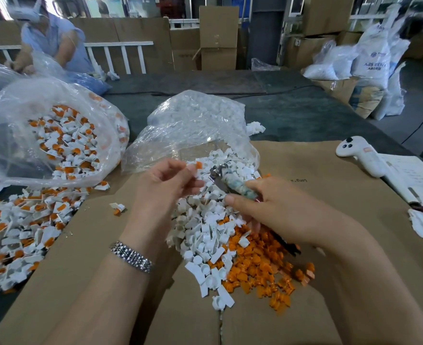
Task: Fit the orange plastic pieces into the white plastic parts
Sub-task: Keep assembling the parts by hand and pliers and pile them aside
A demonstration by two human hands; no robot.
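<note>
My left hand (167, 179) pinches a white part with an orange piece (198, 165) | my right hand (275, 210) grips a small metal tool (224, 181) | both above loose white parts (203, 235) and orange pieces (262, 267) on the cardboard-covered worktop (317, 185), mid-worktop.

Bare cardboard (330, 195) lies open at centre right of the frame, between the orange pieces (262, 265) and the white controller (362, 155), and again along the bottom centre. The middle is blocked by the heap of white parts (205, 235) spilling from a clear bag (195, 130). The left side is crowded: a large bag of assembled pieces (56, 135) and a loose pile (19, 232) below it. Papers (414, 180) block the right edge. The dark tabletop (305, 113) behind the bags is open.
</note>
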